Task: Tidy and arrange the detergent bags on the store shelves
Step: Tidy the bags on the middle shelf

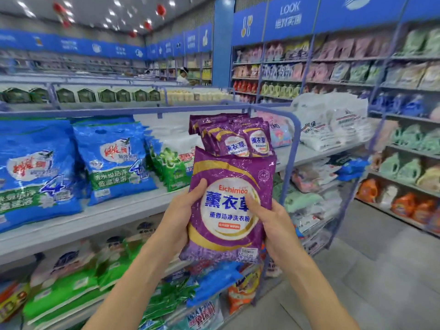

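In the centre of the frame a person holds a purple detergent bag (pixel 226 225) upright in both hands, its printed front turned to the camera. The left grip (pixel 183 210) clasps the bag's left edge, with the thumb laid across the front and the fingers hidden behind. The right grip (pixel 273 222) clasps the lower right edge the same way, its thumb pressed on the white round label. Both grips are closed around the bag. It hangs in the air in front of the white shelf (pixel 71 232), and its bottom corner carries a price sticker.

Just above it in the frame, a stack of matching purple bags (pixel 233 136) stands on that shelf, leaning back; the held bag's top edge overlaps their lower part. To the left of the stack a green-and-white bag (pixel 171 163) stands on the shelf, then two rows of big blue bags (pixel 112 160) reaching to the left edge of the frame. To the right of the stack are a pink bag (pixel 281 132) and a heap of white bags (pixel 331 125).

Green, white and blue bags (pixel 64 289) lie on the shelf below. Wall shelves (pixel 404 91) with bottles and pouches fill the right of the frame.
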A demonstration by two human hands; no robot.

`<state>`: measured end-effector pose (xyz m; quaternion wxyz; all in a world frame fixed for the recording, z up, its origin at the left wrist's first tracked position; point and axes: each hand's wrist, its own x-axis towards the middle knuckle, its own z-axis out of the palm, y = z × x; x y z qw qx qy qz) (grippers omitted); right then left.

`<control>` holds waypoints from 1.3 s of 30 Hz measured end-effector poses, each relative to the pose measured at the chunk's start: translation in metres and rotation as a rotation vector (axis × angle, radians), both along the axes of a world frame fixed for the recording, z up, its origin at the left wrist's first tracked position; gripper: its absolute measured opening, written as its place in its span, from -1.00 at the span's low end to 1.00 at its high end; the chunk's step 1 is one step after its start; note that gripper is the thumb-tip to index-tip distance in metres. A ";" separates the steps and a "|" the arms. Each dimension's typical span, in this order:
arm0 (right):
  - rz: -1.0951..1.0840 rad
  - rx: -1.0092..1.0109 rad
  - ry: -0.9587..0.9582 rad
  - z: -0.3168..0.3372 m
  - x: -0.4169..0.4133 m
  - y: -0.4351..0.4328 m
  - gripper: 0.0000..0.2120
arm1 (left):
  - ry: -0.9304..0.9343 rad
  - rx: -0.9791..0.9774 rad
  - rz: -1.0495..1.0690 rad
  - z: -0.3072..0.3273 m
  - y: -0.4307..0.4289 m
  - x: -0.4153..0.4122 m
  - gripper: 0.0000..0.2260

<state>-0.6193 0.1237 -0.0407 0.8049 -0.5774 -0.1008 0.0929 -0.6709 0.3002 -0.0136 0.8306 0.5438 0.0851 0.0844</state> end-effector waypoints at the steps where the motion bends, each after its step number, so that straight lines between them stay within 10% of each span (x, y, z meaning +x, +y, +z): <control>1: -0.010 -0.002 -0.008 0.002 0.019 -0.004 -0.62 | -0.012 -0.012 0.011 0.002 -0.005 0.021 -0.69; 25: 0.080 0.052 -0.139 0.050 0.437 -0.081 -0.85 | -0.141 0.152 0.273 0.030 -0.110 0.399 -0.68; 39: 0.032 0.024 -0.134 0.001 0.533 -0.048 -0.79 | 0.048 0.402 0.524 -0.004 -0.115 0.481 -0.64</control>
